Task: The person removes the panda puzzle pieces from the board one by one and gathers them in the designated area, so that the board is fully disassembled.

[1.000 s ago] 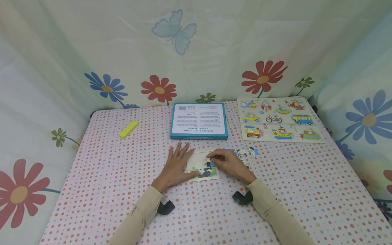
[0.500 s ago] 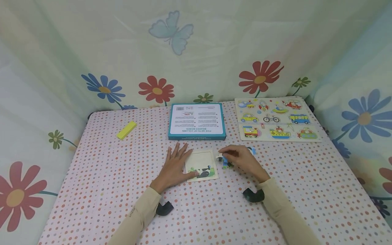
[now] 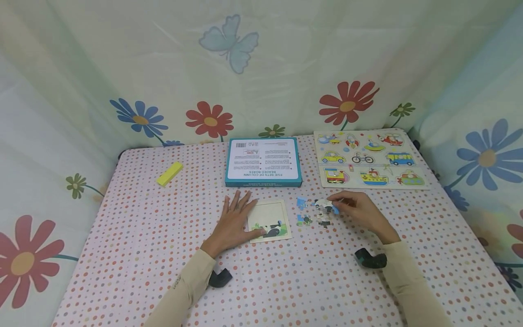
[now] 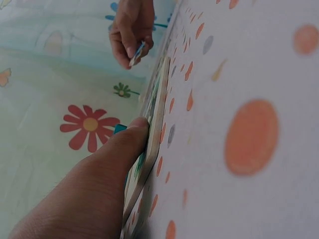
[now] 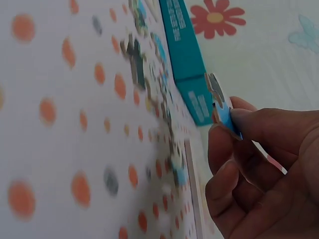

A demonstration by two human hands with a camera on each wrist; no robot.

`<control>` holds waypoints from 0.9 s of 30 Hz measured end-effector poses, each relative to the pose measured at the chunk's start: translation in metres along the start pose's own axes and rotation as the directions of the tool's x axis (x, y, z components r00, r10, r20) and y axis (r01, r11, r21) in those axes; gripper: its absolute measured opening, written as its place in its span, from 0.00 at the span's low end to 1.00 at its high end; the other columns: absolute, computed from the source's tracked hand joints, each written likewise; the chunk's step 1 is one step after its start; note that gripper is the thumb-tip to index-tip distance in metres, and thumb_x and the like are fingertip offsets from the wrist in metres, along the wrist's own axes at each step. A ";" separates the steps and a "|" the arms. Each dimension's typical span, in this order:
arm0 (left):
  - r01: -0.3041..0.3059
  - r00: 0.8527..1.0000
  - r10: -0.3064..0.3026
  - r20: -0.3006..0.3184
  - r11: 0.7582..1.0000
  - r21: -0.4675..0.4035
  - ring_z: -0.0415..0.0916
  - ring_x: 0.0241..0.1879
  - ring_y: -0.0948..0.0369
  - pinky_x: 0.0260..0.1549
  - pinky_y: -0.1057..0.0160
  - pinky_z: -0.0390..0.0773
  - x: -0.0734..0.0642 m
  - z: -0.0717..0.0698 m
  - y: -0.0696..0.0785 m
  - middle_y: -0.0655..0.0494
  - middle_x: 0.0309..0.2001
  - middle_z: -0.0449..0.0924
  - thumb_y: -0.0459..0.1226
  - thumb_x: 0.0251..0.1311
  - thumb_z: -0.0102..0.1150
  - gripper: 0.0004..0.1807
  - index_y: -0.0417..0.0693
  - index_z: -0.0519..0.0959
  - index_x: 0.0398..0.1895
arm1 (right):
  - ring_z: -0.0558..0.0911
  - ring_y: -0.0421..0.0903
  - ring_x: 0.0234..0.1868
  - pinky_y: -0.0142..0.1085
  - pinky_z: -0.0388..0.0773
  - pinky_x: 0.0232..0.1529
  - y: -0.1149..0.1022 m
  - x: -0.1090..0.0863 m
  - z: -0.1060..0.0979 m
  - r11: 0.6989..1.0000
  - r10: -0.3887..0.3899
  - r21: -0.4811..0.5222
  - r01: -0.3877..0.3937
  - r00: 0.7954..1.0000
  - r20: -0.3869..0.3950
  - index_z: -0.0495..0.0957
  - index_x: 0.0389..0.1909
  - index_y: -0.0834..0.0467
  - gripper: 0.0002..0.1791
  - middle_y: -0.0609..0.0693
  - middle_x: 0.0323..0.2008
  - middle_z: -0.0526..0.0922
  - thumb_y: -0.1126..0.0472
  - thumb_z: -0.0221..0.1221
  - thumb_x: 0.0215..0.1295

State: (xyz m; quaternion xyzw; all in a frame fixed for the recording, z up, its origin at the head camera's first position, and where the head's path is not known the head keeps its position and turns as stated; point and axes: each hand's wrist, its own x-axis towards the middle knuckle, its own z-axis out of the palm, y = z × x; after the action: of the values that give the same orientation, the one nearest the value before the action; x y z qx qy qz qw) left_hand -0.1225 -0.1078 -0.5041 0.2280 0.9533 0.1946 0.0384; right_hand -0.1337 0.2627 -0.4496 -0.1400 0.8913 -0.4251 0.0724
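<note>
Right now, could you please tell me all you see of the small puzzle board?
The puzzle board is square, thin, apparently wooden, with a plain pale border. Its near part shows green, black and white patches; the rest looks bare. It lies face up on the dotted cloth; the left hand has its thumb on it.

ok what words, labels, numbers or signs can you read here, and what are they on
"FIVE SETS OF COLUMN BEADED BOXES": upside down, top of the teal-edged box.
Box sides: lettering too small or blurred.
Smaller print on top: too small.
Barcode, same face: no readable number.
Left sleeve: tiny marking, unreadable.
</note>
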 end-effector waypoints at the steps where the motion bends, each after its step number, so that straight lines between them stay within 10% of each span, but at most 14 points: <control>1: 0.000 1.000 0.000 0.001 1.000 0.003 0.28 0.76 0.53 0.71 0.46 0.26 0.000 0.000 0.000 0.56 0.77 0.40 0.73 0.51 0.48 0.53 0.56 0.55 0.75 | 0.73 0.40 0.28 0.29 0.72 0.27 0.003 -0.002 -0.002 1.000 0.004 -0.013 -0.004 1.000 0.000 0.81 0.49 0.61 0.12 0.57 0.44 0.82 0.62 0.56 0.70; 12: 0.007 1.000 -0.007 0.017 1.000 -0.001 0.27 0.76 0.53 0.71 0.46 0.26 0.000 -0.003 0.001 0.56 0.77 0.40 0.73 0.51 0.49 0.52 0.56 0.54 0.75 | 0.76 0.41 0.31 0.32 0.75 0.22 0.016 -0.015 -0.005 0.993 0.106 -0.061 -0.103 0.993 0.050 0.81 0.48 0.60 0.11 0.57 0.43 0.81 0.64 0.57 0.68; 18: 0.006 1.000 -0.006 0.017 1.000 0.003 0.27 0.76 0.53 0.71 0.46 0.26 0.001 -0.001 0.000 0.56 0.77 0.40 0.73 0.51 0.49 0.53 0.56 0.54 0.75 | 0.80 0.44 0.38 0.32 0.78 0.36 0.016 -0.015 -0.001 0.989 0.060 -0.137 -0.058 0.998 0.016 0.83 0.44 0.60 0.10 0.55 0.42 0.83 0.69 0.58 0.65; 27: -0.001 1.000 0.001 0.002 1.000 0.002 0.27 0.76 0.53 0.71 0.45 0.26 0.000 0.001 -0.001 0.55 0.77 0.40 0.75 0.50 0.46 0.54 0.56 0.54 0.75 | 0.77 0.38 0.31 0.31 0.76 0.29 0.019 -0.016 0.001 0.991 0.017 -0.129 -0.018 1.000 -0.005 0.83 0.41 0.58 0.07 0.53 0.39 0.82 0.66 0.60 0.64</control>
State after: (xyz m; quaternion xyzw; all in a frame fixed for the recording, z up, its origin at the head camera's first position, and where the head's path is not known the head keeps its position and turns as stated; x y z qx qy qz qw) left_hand -0.1232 -0.1080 -0.5058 0.2285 0.9533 0.1935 0.0393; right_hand -0.1220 0.2787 -0.4651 -0.1357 0.9183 -0.3661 0.0652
